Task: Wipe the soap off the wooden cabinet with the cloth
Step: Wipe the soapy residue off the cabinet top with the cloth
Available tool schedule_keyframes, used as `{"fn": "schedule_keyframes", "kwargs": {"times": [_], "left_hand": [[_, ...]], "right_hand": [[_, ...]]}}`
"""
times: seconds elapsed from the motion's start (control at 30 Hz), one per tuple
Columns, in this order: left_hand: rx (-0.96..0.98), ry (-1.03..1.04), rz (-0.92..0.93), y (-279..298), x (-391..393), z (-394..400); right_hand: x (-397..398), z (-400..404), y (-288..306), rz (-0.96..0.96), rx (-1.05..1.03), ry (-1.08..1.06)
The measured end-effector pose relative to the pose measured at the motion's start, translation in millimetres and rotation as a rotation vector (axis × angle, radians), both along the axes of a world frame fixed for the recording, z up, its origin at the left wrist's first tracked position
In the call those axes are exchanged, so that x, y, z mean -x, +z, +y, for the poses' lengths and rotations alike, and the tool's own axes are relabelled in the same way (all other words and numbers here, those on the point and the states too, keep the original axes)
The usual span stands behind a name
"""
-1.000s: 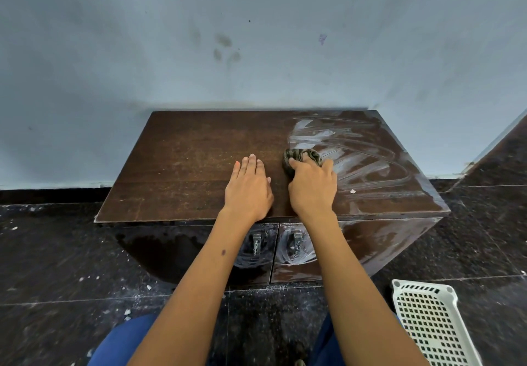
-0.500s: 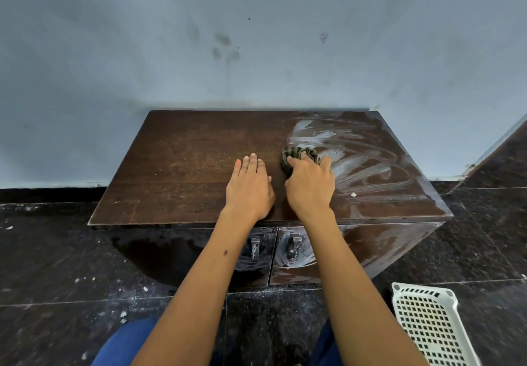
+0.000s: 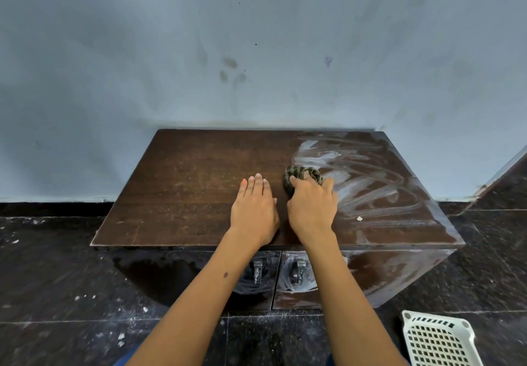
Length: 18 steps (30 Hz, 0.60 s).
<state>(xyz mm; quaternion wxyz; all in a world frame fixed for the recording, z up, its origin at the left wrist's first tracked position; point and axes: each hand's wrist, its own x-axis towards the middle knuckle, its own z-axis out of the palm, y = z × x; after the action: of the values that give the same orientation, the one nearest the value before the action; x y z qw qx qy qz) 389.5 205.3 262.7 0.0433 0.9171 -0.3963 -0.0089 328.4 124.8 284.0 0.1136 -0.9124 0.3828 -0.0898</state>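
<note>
Pale blue-grey wall behind, dark speckled stone floor (image 3: 57, 280) below, low dark brown wooden cabinet (image 3: 199, 194) set against the wall.

Right hand (image 3: 312, 208) curled over a bunched dark olive cloth (image 3: 302, 173), pressing it to the cabinet top near the middle, at the left edge of the white soap streaks (image 3: 356, 171). Left hand (image 3: 253, 211) flat just beside it, fingers straight and together, palm resting on the bare wood, holding nothing.

Compared with a second ago: barely any travel. Right hand and cloth nudged slightly toward the left, kept at the border between dry wood and soap; left hand unchanged in its bracing spot. Soap pattern much the same, arcs and smears fanning across the right half of the top, none visibly cleared in that second.

Likely meaning: stroke at its turning point or just starting, wiping still early. Left half of the top looks dry and soap-free; right half still filmed in white.

Further out: soapy swirls on the right door front (image 3: 296, 283) around its small metal handle (image 3: 300, 268), wet sheen on the right side face. Tiny white fleck (image 3: 359, 218) on the top near the front right. White perforated plastic basket (image 3: 439, 340) on the floor at lower right. Scattered white crumbs across the floor.
</note>
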Motion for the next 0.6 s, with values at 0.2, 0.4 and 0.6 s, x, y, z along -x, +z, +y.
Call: {"fn": "schedule_keyframes", "kwargs": {"times": [0.2,0.4,0.6], "left_hand": [[-0.026,0.001,0.006,-1,-2,0],[-0.003,0.006,0.003,0,-2,-1],[-0.02,0.016,-0.02,2,0,-2]], "right_hand": [[23,17,-4,0.015,0.006,-0.006],[6,8,3,0.007,-0.003,-0.01],[10,9,5,0.031,-0.017,-0.009]]}}
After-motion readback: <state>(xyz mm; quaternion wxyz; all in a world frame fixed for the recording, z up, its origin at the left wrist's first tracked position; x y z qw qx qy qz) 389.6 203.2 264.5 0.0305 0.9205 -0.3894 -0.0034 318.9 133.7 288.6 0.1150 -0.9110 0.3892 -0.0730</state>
